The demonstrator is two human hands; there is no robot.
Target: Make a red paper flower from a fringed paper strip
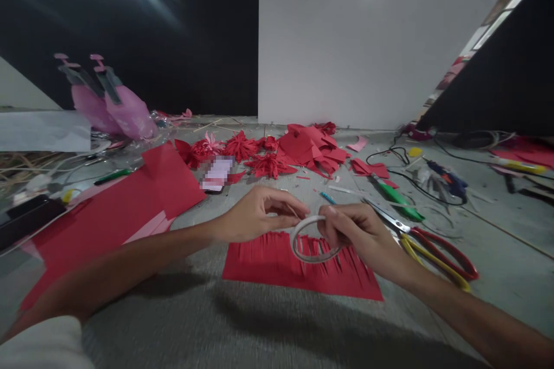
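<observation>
My right hand [357, 233] grips a thin whitish roll of tape [298, 249] by its upper right side, holding it upright above the paper. Close to the top of the roll, my left hand [259, 213] is curled with thumb and fingertips drawn together; whatever is between them is too small to make out. Beneath both hands lies a sheet of red paper [298, 282], its far side cut into a row of narrow strips. Scissors [433, 248] with red and yellow handles rest just right of my right hand, blades partly behind it.
Red paper flowers [268, 165] and a heap of red paper pieces [307, 147] lie beyond my hands. A phone [217, 174] is near them. Large red paper [116, 207] spreads at left. A green cutter [396, 199], glue gun [448, 179] and cables occupy the right.
</observation>
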